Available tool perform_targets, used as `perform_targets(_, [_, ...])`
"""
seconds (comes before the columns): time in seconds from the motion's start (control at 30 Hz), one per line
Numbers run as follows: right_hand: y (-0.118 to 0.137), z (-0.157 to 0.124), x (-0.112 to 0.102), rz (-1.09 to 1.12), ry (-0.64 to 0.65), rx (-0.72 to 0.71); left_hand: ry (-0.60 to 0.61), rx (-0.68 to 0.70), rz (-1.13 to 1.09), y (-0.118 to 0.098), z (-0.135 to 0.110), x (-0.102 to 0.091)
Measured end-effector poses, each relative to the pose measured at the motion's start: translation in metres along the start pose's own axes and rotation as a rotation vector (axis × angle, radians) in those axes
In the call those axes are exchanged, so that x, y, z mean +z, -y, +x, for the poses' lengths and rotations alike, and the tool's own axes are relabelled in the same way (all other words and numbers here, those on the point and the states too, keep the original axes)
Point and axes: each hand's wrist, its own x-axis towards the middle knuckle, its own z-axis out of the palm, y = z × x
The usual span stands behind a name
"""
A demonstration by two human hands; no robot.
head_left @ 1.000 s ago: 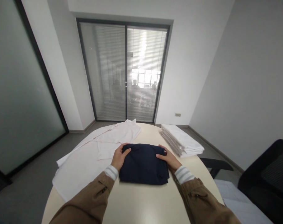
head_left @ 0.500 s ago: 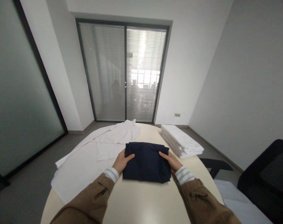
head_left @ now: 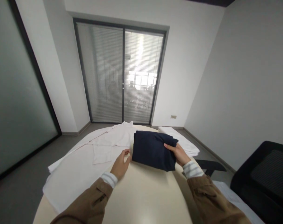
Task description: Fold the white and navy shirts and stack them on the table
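Observation:
A folded navy garment (head_left: 154, 151) is raised above the pale table, slightly tilted, its right end higher. My right hand (head_left: 180, 154) grips its right edge, thumb on top and the other fingers hidden beneath. Just off the garment's left edge is my left hand (head_left: 121, 163), thumb and fingers a little apart with nothing seen between them. Behind the garment's right end lies a stack of folded white cloth (head_left: 188, 141), partly covered from view. A white shirt-like garment (head_left: 76, 174) is spread over the table's left side.
The round cream table (head_left: 141, 199) curves away at both sides. At the right stands a black chair (head_left: 265, 174) with an armrest (head_left: 211, 165) close to the table edge. Light-coloured cloth (head_left: 232, 199) lies on or by its seat. Beyond the table are glass doors with blinds (head_left: 122, 74).
The navy garment has risen off the table and moved right, towards the white stack, in my right hand. My left hand has let go of its left edge.

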Motion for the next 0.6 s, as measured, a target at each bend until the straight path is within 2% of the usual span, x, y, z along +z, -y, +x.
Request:
perform_targets(0.07, [0.017, 0.013, -0.009, 0.012, -0.067, -0.072, 0.031, 0.082, 0.257, 0.003, -0.004, 0.0])
perform_targets(0.13, [0.032, 0.029, -0.02, 0.056, -0.174, -0.157, 0.041, 0.099, 0.492, 0.005, -0.007, 0.0])
perform_targets(0.23, [0.045, 0.054, -0.038, 0.153, -0.355, -0.263, 0.065, -0.006, 0.737, 0.006, -0.011, 0.001])
perform_targets(0.33, [0.043, 0.073, -0.058, 0.256, -0.512, -0.297, 0.133, -0.114, 0.838, 0.005, -0.012, 0.002])
perform_targets(0.4, [0.033, 0.081, -0.071, 0.284, -0.618, -0.263, 0.165, -0.142, 0.868, 0.003, -0.012, 0.002])
perform_targets(0.47, [0.019, 0.085, -0.084, 0.244, -0.735, -0.17, 0.183, -0.145, 0.886, 0.001, -0.012, 0.002])
perform_targets(0.53, [0.006, 0.084, -0.095, 0.179, -0.83, -0.062, 0.193, -0.143, 0.896, -0.001, -0.011, 0.001])
perform_targets(0.6, [-0.003, 0.079, -0.103, 0.128, -0.901, -0.032, 0.198, -0.146, 0.903, -0.002, -0.011, 0.001])
